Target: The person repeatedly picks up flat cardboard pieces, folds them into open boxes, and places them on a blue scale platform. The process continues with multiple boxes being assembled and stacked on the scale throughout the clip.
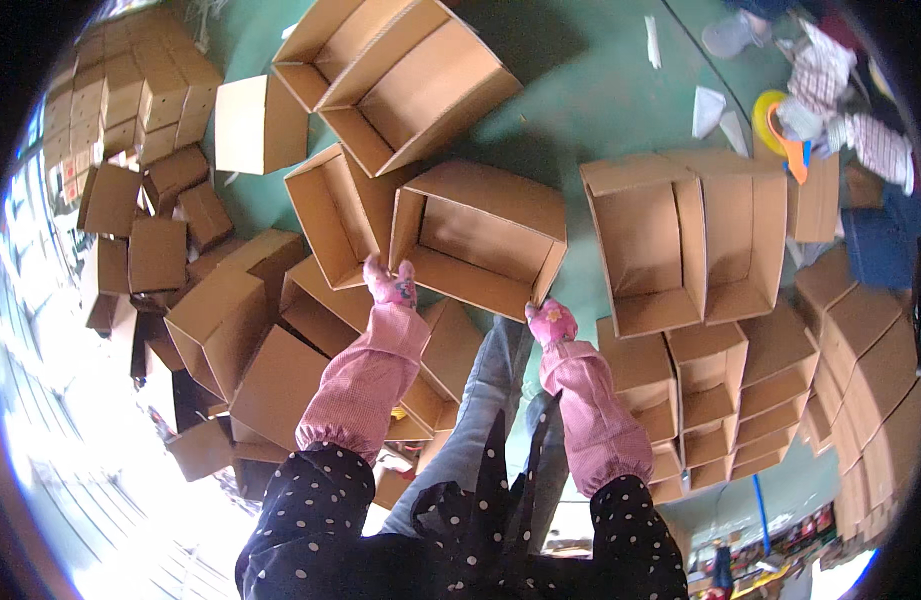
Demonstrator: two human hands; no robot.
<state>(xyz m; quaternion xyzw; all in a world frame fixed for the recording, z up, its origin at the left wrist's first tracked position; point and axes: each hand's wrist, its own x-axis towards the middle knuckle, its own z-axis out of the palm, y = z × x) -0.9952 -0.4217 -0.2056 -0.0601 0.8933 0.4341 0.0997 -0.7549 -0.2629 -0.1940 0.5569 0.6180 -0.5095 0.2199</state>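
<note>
A single head-worn fisheye view looks steeply down from above the person's own torso toward the green floor (580,100). The forearms enter from the lower edge and reach forward to an open cardboard box (480,240) at close range. Straight box edges bend near the dark circular rim. No second view is provided.

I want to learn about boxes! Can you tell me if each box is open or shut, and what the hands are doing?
Held box: open, empty, gripped by both hands.
Left hand: gloved, holding the box's corner.
Right hand: gloved, holding the other corner.
Double box: open, empty.
Big box: open, empty.
Flat stacks: folded flat.
</note>
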